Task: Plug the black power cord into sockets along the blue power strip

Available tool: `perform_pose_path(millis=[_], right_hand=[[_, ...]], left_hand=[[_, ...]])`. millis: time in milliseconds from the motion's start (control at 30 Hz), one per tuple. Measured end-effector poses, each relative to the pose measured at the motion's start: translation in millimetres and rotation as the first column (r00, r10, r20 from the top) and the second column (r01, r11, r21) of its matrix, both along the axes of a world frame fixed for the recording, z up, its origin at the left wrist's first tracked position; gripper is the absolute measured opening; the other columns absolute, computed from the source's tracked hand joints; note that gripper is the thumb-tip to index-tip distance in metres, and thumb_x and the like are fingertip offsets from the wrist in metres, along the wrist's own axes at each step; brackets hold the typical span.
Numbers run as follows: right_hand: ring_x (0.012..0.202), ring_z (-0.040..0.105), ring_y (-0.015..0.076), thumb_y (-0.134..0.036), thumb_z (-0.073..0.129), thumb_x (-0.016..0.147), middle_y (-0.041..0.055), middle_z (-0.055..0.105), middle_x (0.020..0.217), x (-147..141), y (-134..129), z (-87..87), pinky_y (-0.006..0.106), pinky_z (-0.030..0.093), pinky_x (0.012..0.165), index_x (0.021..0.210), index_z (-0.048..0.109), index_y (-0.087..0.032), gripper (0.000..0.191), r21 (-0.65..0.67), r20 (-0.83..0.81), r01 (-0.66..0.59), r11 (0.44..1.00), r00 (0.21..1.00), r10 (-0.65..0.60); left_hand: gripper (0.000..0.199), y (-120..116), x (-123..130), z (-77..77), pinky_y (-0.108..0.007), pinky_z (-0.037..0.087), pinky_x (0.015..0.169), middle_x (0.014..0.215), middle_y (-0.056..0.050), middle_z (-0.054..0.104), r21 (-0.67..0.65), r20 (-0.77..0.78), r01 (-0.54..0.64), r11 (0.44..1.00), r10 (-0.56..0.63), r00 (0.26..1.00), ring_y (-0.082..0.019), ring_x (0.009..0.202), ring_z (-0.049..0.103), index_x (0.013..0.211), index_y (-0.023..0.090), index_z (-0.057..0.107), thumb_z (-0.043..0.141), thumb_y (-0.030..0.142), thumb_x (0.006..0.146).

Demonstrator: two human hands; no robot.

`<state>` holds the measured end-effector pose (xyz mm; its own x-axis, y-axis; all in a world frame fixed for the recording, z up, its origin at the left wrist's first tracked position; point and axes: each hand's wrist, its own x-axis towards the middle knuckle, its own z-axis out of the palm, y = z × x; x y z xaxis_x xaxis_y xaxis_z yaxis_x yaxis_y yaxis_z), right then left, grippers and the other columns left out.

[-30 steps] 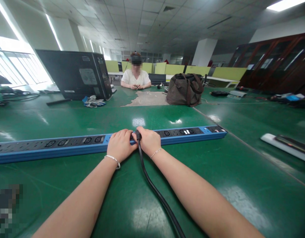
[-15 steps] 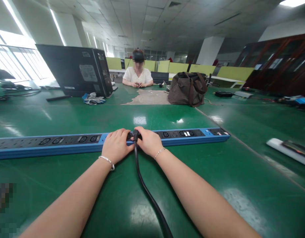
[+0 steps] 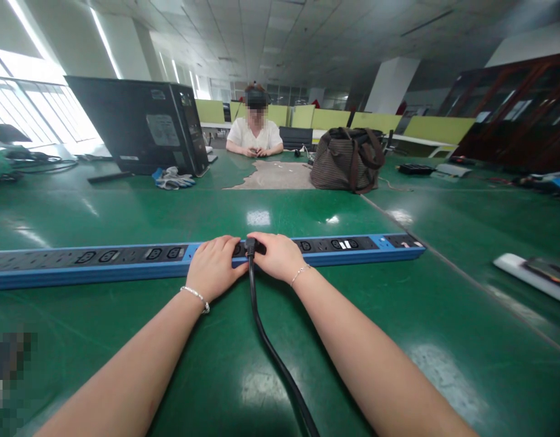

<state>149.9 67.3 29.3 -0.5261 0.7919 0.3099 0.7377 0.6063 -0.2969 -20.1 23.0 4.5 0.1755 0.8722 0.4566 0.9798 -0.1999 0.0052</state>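
Observation:
A long blue power strip (image 3: 353, 260) with black sockets lies across the green table. My left hand (image 3: 215, 267) is wrapped over the strip, left of a black plug (image 3: 251, 247). From the right, my right hand (image 3: 277, 256) grips that plug, with fingertips at its top and side. The plug sits at the strip's sockets; how deep it is in cannot be made out. Its thick black cable (image 3: 273, 355) runs down toward the front edge of the view between my forearms.
Farther back on the green table (image 3: 207, 212) are a black computer case (image 3: 138, 127), gloves (image 3: 173, 178) and a brown bag (image 3: 344, 159). A white device (image 3: 535, 276) lies at the right. A person (image 3: 255, 130) sits opposite.
My right hand has shifted very slightly right and its wrist has turned a little, still at the plug. My left hand stays on the strip. The view has moved slightly.

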Motion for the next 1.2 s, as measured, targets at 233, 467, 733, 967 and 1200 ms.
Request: perform_pose_path(millis=[233, 467, 733, 967, 1200], right_hand=[[0.105, 0.061, 0.0169, -0.041, 0.05, 0.086, -0.0019, 0.067, 0.114, 2, 3, -0.6, 0.03, 0.043, 0.093, 0.121, 0.058, -0.034, 0.037, -0.014, 0.028, 0.036, 0.999, 0.999, -0.036], [0.133, 0.037, 0.0225, -0.044, 0.055, 0.083, 0.0059, 0.046, 0.141, 15, -10, -13.3, 0.044, 0.026, 0.11, 0.141, 0.037, -0.023, 0.064, 0.049, 0.085, -0.02, 0.999, 0.996, 0.016], [0.136, 0.031, 0.0277, -0.035, 0.058, 0.079, 0.0169, 0.034, 0.148, 23, -21, -26.3, 0.04, 0.02, 0.114, 0.14, 0.036, -0.005, 0.071, 0.168, 0.156, -0.011, 0.986, 0.988, -0.016], [0.134, 0.034, 0.027, -0.03, 0.053, 0.08, 0.0162, 0.038, 0.146, 20, -20, -27.1, 0.04, 0.02, 0.113, 0.137, 0.04, -0.006, 0.063, 0.176, 0.138, 0.013, 0.984, 0.99, -0.037], [0.133, 0.036, 0.0274, -0.029, 0.052, 0.08, 0.0159, 0.04, 0.144, 20, -18, -30.2, 0.04, 0.023, 0.112, 0.136, 0.043, -0.005, 0.061, 0.205, 0.115, 0.004, 0.979, 0.993, -0.028]], left_hand=[[0.053, -6, -4, -3.4, -0.043, 0.035, 0.104, 0.129, -0.014, 0.056, -0.014, 0.05, 0.006, 1.0, -0.005, 0.999, -0.027, 0.121, 0.049, 0.126, 0.016, 0.048, 0.049, 0.046, 0.083], [0.053, -10, 6, 1.2, -0.042, 0.036, 0.102, 0.143, -0.007, 0.043, 0.005, 0.127, 0.092, 0.996, -0.092, 0.988, -0.024, 0.125, 0.046, 0.138, 0.028, 0.037, 0.044, 0.036, 0.086], [0.037, -5, 18, 7.7, -0.05, 0.022, 0.11, 0.127, -0.002, 0.06, 0.029, 0.129, 0.065, 0.997, -0.068, 0.989, -0.022, 0.126, 0.046, 0.122, 0.03, 0.054, 0.044, 0.031, 0.086], [0.032, 5, 23, 11.7, -0.049, 0.025, 0.107, 0.114, -0.004, 0.067, -0.005, 0.128, -0.022, 1.0, 0.023, 0.991, -0.023, 0.109, 0.059, 0.114, 0.03, 0.058, 0.048, 0.039, 0.085], [0.035, 9, 19, 10.0, -0.034, 0.044, 0.09, 0.109, -0.006, 0.069, -0.067, 0.167, 0.069, 0.995, -0.057, 0.984, -0.02, 0.097, 0.064, 0.117, 0.023, 0.056, 0.048, 0.035, 0.085]])
